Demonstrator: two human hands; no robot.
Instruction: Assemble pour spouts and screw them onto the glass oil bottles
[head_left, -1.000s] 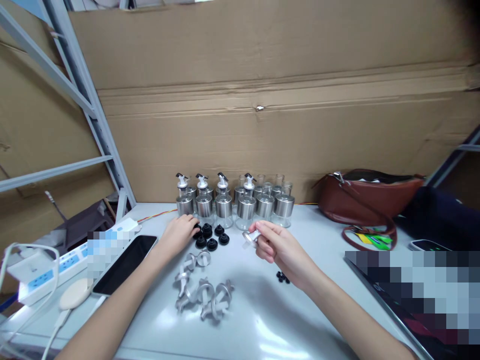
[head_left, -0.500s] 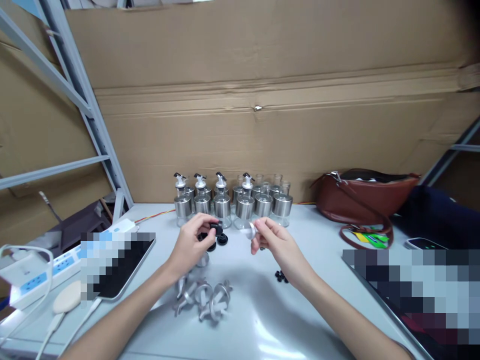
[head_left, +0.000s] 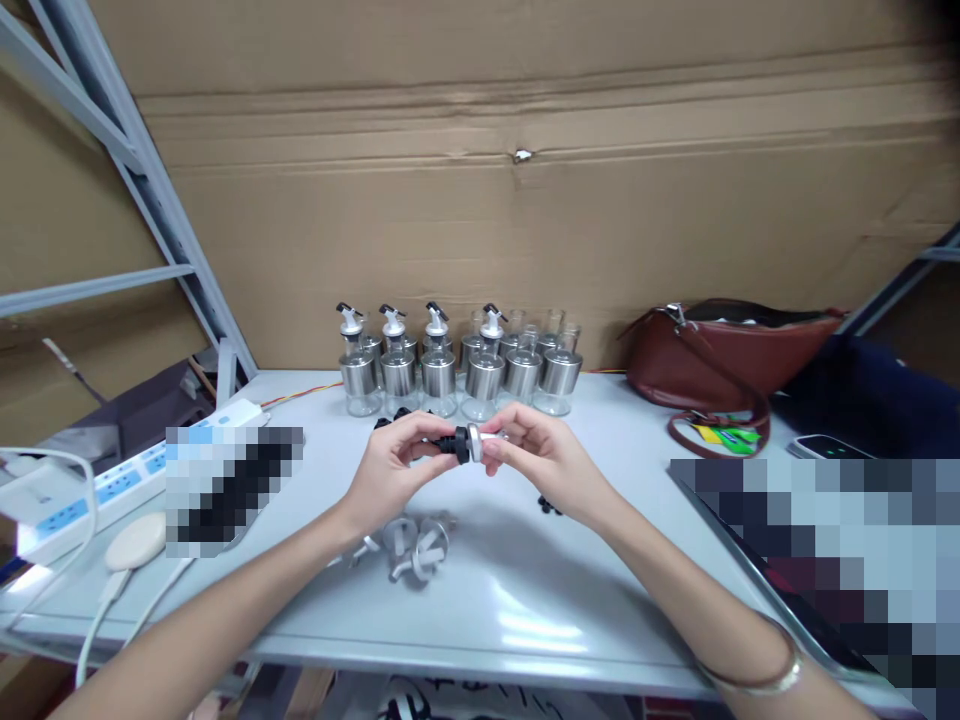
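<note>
Pinched in my left hand (head_left: 394, 465) is a black ribbed stopper (head_left: 451, 443), pointing to the right. My right hand (head_left: 551, 460) grips a silver-and-white pourer spout (head_left: 475, 442) between thumb and fingers. The spout's round silver base meets the stopper's end, in front of the bottles; how deeply they are joined I cannot tell. Below my left hand lies a small heap of loose pourer spouts (head_left: 427, 553). More black stoppers (head_left: 382, 422) show partly behind that hand. Small black pieces (head_left: 549, 506) lie under my right wrist.
Glass bottles with steel sleeves (head_left: 439, 376) stand in rows at the back, several with spouts fitted. A brown handbag (head_left: 735, 355) sits at the back right. To the left are a power strip (head_left: 142, 480), cables and a tablet (head_left: 247, 510). The table's front edge (head_left: 450, 655) shows below.
My hands have come together, bringing the spout's base against the black stopper. The view has tilted down, so the table's front edge now shows.
</note>
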